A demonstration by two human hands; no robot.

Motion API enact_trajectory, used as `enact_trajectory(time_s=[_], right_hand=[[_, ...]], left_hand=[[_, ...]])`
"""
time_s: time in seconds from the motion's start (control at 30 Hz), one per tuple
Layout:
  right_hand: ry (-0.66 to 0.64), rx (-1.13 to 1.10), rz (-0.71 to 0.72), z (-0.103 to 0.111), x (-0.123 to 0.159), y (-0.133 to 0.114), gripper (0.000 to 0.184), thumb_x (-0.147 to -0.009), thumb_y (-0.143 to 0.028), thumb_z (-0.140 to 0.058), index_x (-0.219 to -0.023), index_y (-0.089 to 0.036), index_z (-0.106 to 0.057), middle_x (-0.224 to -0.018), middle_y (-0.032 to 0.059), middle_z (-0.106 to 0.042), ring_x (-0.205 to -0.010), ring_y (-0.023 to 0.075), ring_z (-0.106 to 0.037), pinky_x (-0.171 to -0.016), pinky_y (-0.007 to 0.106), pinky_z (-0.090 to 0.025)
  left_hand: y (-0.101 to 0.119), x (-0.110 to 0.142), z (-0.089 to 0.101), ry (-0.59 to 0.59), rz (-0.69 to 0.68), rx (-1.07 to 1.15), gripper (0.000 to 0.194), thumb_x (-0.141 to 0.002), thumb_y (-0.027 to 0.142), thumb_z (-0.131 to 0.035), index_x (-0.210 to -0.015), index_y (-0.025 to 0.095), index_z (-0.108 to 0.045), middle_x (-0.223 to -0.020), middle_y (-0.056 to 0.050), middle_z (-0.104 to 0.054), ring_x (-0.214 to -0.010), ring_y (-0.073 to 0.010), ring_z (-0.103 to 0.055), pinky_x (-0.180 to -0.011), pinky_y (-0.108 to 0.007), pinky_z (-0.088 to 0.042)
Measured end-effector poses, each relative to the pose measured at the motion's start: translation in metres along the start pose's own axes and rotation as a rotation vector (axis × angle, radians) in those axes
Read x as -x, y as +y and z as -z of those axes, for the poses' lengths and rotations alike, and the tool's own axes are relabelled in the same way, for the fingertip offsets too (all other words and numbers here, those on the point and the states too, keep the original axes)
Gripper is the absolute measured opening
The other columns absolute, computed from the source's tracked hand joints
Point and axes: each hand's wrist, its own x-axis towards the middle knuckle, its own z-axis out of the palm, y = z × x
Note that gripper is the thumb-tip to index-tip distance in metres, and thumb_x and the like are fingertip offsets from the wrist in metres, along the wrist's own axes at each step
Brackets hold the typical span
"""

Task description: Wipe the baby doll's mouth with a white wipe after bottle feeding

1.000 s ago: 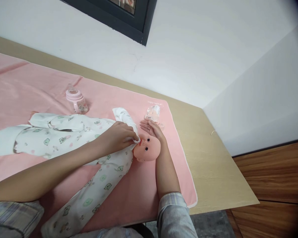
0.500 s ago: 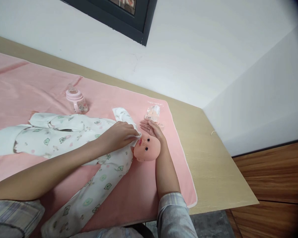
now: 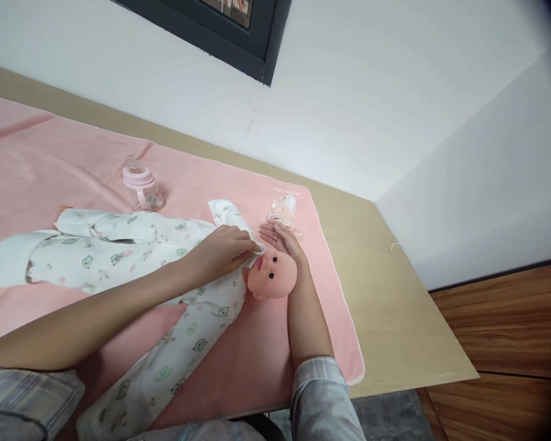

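Observation:
A baby doll lies on a pink blanket (image 3: 266, 343), dressed in a white patterned sleepsuit (image 3: 133, 251), its bare head (image 3: 272, 275) toward the right. My left hand (image 3: 223, 251) is closed in a pinch on the white fabric at the doll's neck, just left of the face. My right hand (image 3: 284, 240) lies flat behind the doll's head, fingers stretched out and together, touching the blanket and the head.
A pink baby bottle (image 3: 142, 185) stands on the blanket behind the doll. A small clear packet (image 3: 282, 211) lies just beyond my right hand. The wooden table (image 3: 395, 306) has its edge at the right, with the wall close behind.
My left hand has slid slightly right along the collar toward the doll's chin. My right hand and the doll's head have stayed in place.

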Motion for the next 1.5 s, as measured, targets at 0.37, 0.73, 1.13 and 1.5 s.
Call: enact_trajectory(time_s=[0.37,0.73,1.13,1.5], right_hand=[[0.022,0.009,-0.037,-0.003,0.002,-0.004,0.029,-0.083,-0.034,-0.072,-0.109,-0.021,-0.066,-0.112,0.0074,-0.075,-0.11,0.0219,-0.071,-0.113,0.045,-0.048],[0.014,-0.003,-0.02,-0.004,0.003,-0.004,0.035,-0.078,-0.037,-0.077,-0.107,-0.02,-0.067,-0.11,0.0066,-0.076,-0.104,0.0223,-0.073,-0.114,0.045,-0.048],[0.019,0.007,-0.011,-0.001,0.001,-0.001,0.033,-0.08,-0.037,-0.075,-0.108,-0.022,-0.066,-0.108,0.0061,-0.076,-0.107,0.0219,-0.072,-0.112,0.045,-0.049],[0.015,0.013,-0.006,-0.003,0.002,-0.002,0.033,-0.08,-0.036,-0.074,-0.108,-0.02,-0.067,-0.11,0.0075,-0.075,-0.105,0.0214,-0.072,-0.113,0.045,-0.048]], left_hand=[[0.017,0.002,0.012,0.023,0.002,0.131,0.021,-0.096,0.018,-0.051,-0.1,0.018,-0.072,-0.074,-0.002,-0.064,-0.072,-0.0199,-0.059,-0.072,-0.031,-0.04],[0.016,0.004,0.003,-0.013,-0.06,0.067,0.019,-0.094,0.011,-0.059,-0.104,0.021,-0.072,-0.072,0.0,-0.063,-0.069,-0.0177,-0.057,-0.068,-0.028,-0.037],[0.01,0.001,0.002,-0.058,0.01,0.026,0.027,-0.098,0.019,-0.048,-0.105,0.021,-0.073,-0.075,-0.003,-0.066,-0.073,-0.019,-0.059,-0.072,-0.031,-0.04],[0.012,0.0,0.034,-0.109,0.07,0.101,0.018,-0.093,0.018,-0.061,-0.096,0.024,-0.078,-0.085,-0.001,-0.073,-0.079,-0.0206,-0.064,-0.078,-0.032,-0.04]])
